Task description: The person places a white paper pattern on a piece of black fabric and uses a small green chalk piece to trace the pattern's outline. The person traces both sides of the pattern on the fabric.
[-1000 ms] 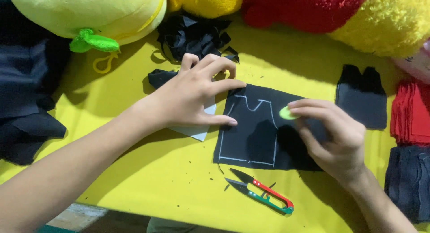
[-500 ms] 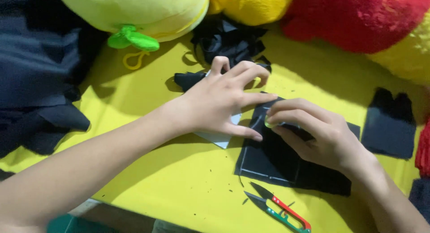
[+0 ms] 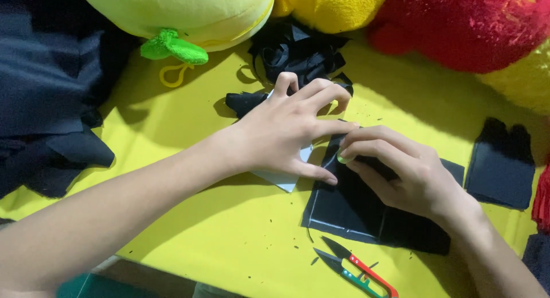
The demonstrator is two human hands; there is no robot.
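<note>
Overhead, at twelve o'clock, fuzzy yellow and red plush toys (image 3: 189, 12) bordered the smooth yellow table (image 3: 189, 218). The flat black felt piece (image 3: 349, 212), chalk-lined, lay at centre. The left hand (image 3: 281, 132) pressed open-fingered on a white paper template (image 3: 286, 178). The right hand (image 3: 401, 172) pinched a small green chalk (image 3: 344, 159). Thread snips (image 3: 355, 266) lay at six o'clock.

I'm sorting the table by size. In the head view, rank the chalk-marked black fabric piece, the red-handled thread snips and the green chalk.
1. Chalk-marked black fabric piece, partly covered by hands
2. Red-handled thread snips
3. Green chalk, mostly hidden by right hand
</note>
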